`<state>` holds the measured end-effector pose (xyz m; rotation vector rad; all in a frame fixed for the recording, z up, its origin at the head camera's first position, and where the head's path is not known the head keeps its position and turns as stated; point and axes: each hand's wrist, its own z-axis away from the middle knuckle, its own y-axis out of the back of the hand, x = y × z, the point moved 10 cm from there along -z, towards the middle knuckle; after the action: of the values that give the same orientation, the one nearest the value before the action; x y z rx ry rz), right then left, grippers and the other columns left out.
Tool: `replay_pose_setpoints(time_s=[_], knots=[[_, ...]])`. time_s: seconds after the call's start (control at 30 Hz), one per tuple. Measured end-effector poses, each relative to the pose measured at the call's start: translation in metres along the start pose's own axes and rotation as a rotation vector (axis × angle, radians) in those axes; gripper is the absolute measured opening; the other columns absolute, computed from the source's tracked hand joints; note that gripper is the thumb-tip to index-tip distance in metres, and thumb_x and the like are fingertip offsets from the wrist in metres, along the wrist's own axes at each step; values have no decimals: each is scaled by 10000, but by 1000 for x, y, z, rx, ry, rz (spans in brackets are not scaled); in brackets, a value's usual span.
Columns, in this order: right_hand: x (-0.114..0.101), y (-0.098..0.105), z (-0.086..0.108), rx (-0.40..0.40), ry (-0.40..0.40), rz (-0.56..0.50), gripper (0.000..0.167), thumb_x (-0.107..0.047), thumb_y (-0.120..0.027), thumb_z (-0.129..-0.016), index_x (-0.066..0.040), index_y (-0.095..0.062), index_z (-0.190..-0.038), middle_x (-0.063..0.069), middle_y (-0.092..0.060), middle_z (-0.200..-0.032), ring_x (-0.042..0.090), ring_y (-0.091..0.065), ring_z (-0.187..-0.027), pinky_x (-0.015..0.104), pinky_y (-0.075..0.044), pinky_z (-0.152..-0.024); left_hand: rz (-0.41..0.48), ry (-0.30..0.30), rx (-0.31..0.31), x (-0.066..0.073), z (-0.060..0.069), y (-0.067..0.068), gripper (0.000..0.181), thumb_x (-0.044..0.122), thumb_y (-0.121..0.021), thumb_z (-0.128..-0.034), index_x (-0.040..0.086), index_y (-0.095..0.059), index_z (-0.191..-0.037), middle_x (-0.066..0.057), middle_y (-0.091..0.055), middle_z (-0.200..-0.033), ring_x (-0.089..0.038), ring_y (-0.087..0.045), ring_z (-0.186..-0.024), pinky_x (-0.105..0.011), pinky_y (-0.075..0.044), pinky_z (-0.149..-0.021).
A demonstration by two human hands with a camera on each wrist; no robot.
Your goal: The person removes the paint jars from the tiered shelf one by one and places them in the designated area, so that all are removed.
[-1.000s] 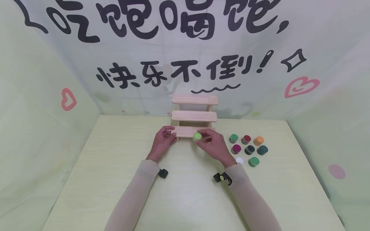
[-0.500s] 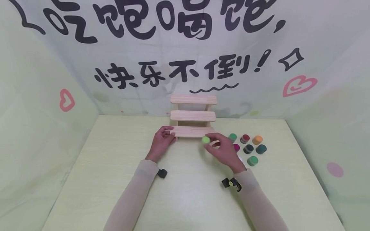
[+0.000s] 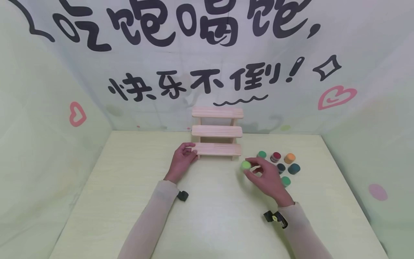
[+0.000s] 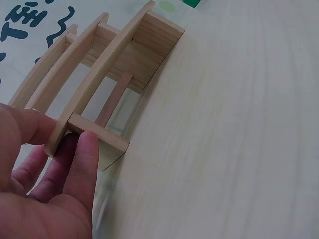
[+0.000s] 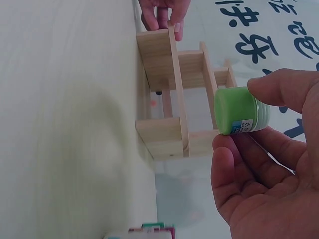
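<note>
A three-tier wooden step shelf (image 3: 216,149) stands against the back wall. My left hand (image 3: 180,163) grips the left end of its lowest board, thumb and fingers around the edge in the left wrist view. Between the thumb and fingers of my right hand (image 3: 268,180) is a small light green paint jar (image 3: 245,166), held above the table to the right of the shelf. In the right wrist view the jar (image 5: 237,112) lies sideways across the picture, showing a small label and a clear band near one end.
Right of the shelf stand several paint jars: a green jar (image 3: 262,154), a dark red jar (image 3: 275,157), an orange jar (image 3: 289,158), a teal jar (image 3: 294,168) and others partly behind my right hand. A lettered cloth (image 3: 207,54) hangs behind the table (image 3: 207,216).
My right hand has moved right and toward me with the light green jar, from the lowest board's front to beside the shelf. It now covers some jars. My left hand stays put.
</note>
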<state>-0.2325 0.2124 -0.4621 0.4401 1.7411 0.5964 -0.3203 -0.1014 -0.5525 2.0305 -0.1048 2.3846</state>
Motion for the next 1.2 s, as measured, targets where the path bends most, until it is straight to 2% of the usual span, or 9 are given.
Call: replay_pose_setpoints(time_s=[0.13,0.27,0.47,0.6,0.77,0.9,1.0,1.07,1.2], knots=[[7,8,8,-1,-10,21,401,-199,-807,-946,-76,-703,-1314,62,-737,-1151,259,-702,-996,324,-655,-835,-4,-9,-4,1,0,-1,305,167,-739,-999,164,-655,-1293,-85,-619,-1077,-167,-758,-965,-274,-649,-913],[16,17,16,12,-27,45,393,-186,-808,-946,-78,-706,-1310,62,-745,-1126,247,-702,-970,304,-652,-841,-10,-14,-1,1,-1,-1,302,151,-734,-1001,154,-655,-1293,-84,-617,-1069,-163,-751,-953,-267,-651,-900],[29,34,28,50,-67,47,379,-173,-793,-960,-79,-705,-1316,90,-737,-1136,213,-687,-1002,186,-615,-819,-27,4,6,0,-1,0,308,170,-738,-1002,161,-656,-1299,-83,-627,-1081,-171,-747,-970,-272,-649,-910],[36,46,36,77,-82,80,367,-194,-787,-970,-92,-706,-1313,86,-746,-1162,196,-690,-1003,155,-603,-796,-42,18,10,0,0,0,324,198,-742,-1006,163,-651,-1315,-78,-630,-1090,-187,-745,-996,-284,-645,-932],[42,63,45,119,-92,111,367,-206,-777,-978,-97,-704,-1321,104,-740,-1168,89,-657,-1004,97,-571,-799,-61,22,11,2,2,-1,350,217,-734,-1015,167,-636,-1347,-62,-633,-1111,-205,-738,-1033,-279,-637,-947],[47,74,51,143,-97,119,369,-193,-768,-985,-95,-698,-1334,112,-730,-1185,-80,-607,-1004,46,-537,-809,-53,33,0,1,1,-1,343,185,-712,-1027,150,-627,-1358,-58,-623,-1109,-231,-737,-1054,-277,-635,-952],[52,81,56,157,-109,127,371,-192,-771,-982,-100,-699,-1335,99,-724,-1191,-148,-578,-1011,58,-543,-816,-59,47,-8,3,1,-2,335,152,-693,-1034,127,-622,-1360,-60,-618,-1096,-258,-734,-1070,-291,-635,-962],[56,86,60,161,-133,135,380,-213,-776,-981,-106,-698,-1337,80,-717,-1182,-143,-585,-997,69,-547,-797,-67,46,-9,10,6,-4,333,132,-686,-1035,104,-619,-1360,-62,-621,-1085,-275,-732,-1077,-306,-636,-969],[64,95,68,169,-186,149,413,-247,-780,-980,-104,-690,-1356,83,-700,-1201,-85,-610,-991,71,-539,-771,-63,21,5,13,8,-4,323,142,-705,-1024,113,-635,-1338,-66,-624,-1071,-258,-739,-1047,-295,-643,-942]])
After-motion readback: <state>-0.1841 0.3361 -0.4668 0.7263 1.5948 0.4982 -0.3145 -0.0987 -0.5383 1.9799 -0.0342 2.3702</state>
